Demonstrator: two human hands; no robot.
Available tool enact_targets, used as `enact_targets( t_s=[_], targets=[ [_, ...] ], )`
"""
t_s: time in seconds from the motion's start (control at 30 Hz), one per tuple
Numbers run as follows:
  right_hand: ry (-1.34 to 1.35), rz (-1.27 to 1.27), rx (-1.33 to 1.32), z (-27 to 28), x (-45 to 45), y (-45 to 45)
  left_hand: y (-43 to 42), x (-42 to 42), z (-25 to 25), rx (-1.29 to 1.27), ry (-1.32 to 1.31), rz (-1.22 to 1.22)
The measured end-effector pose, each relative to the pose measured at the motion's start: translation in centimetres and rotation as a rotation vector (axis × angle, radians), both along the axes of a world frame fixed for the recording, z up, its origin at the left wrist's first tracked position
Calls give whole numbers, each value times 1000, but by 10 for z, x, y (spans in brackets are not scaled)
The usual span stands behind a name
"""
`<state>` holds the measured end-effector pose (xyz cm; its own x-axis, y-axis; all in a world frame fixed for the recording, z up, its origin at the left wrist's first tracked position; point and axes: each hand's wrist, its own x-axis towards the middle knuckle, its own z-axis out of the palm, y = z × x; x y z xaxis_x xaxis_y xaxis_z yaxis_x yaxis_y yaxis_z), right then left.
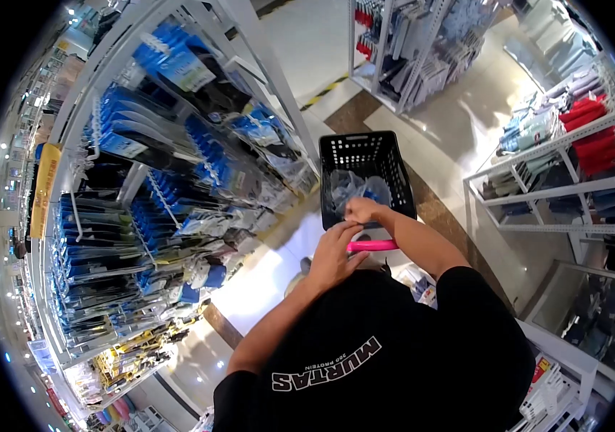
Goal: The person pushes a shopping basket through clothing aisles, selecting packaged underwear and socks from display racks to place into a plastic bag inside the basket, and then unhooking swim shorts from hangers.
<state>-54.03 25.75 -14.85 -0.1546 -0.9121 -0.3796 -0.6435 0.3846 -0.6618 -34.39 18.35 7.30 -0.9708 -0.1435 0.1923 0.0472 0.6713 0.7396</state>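
Head view is showing both of my hands working close together near the 6 o'clock rim of a black basket point(365, 153), which is standing at 12 o'clock from my body. My right hand point(365, 210) is reaching from 4 o'clock, its fingers curling together above the near part of the basket. My left hand point(334, 252) is reaching from 7 o'clock, its fingertips pointing to the right one, its thumb lying near a pink handle point(374, 245). Whether either grip is clamping on something, I cannot tell, because the fingers are hiding it. Clear plastic point(347, 184) is lying inside the basket, just beyond my right hand.

I am judging this as fine finger work, so my wrists should be resting calm while the fingertips are doing the small moves. I should be pressing only lightly, because leaning on the rim could be tipping the basket. Hanging packets point(124, 133) at 10 o'clock are leaving my hands enough room.
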Motion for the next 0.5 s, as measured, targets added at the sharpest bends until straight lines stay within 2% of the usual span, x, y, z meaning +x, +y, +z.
enact_targets(
  t_s=[0.1,0.17,0.2,0.27,0.33,0.4,0.43,0.5],
  targets=[
    [-276,-379,-264,44,2,8,20,-16,-13,-83,-55,-128],
    [-380,-396,-185,92,-6,35,30,-27,-25,-152,-104,-194],
    [-433,-404,-142,107,-11,53,33,-33,-29,-212,-211,-238],
    [-477,-247,-58,112,-25,98,38,-43,-38,-324,-433,-325],
    [-618,-122,149,146,-25,129,39,-47,-70,-305,-469,-353],
    [-541,9,7,134,-15,152,37,-52,-76,-200,-580,-330],
    [-400,35,45,142,-6,150,35,-48,-79,-192,-442,-308],
    [-204,55,125,150,10,142,33,-43,-81,-201,-440,-291]
  ],
)
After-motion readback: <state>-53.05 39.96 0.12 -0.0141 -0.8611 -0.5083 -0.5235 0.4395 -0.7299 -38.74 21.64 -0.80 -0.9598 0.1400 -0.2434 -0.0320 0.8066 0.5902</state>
